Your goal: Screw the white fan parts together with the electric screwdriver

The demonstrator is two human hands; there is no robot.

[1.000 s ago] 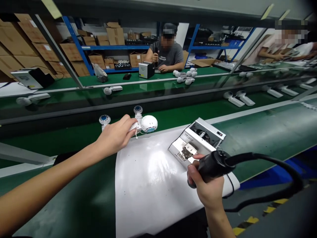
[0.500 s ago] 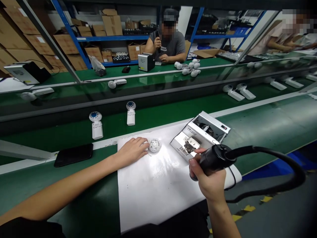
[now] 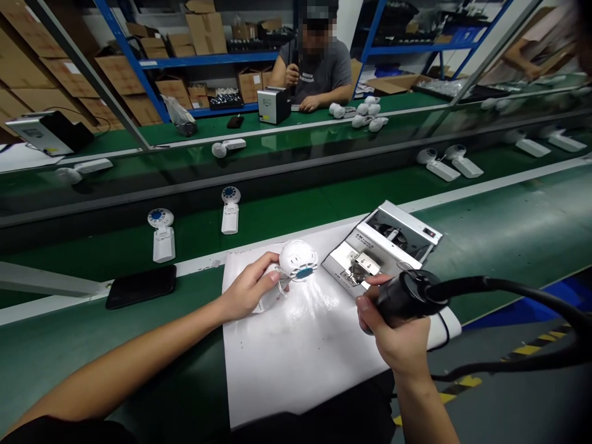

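My left hand [image 3: 252,288] grips a white handheld fan [image 3: 298,258] over a white sheet [image 3: 277,370]. The fan's round head, with a blue centre, is raised and tilted, and its handle is partly hidden by my fingers. My right hand [image 3: 400,339] is wrapped round a black corded electric screwdriver [image 3: 409,296]; its tip is hard to make out. Just beyond the tool sits a silver screw feeder box [image 3: 342,266] on the sheet's right side.
A black phone [image 3: 141,287] lies left of the sheet. Fans [image 3: 163,237] rest on the green conveyor [image 3: 277,209] beyond. Across the line, a person [image 3: 319,71] sits behind another feeder box [image 3: 274,105]. A thick black cable arches at the right.
The round fan head that lay beside my left hand is now lifted and turned, with my fingers round the fan. The conveyor's nearer fans have shifted left. My right hand still holds the screwdriver.
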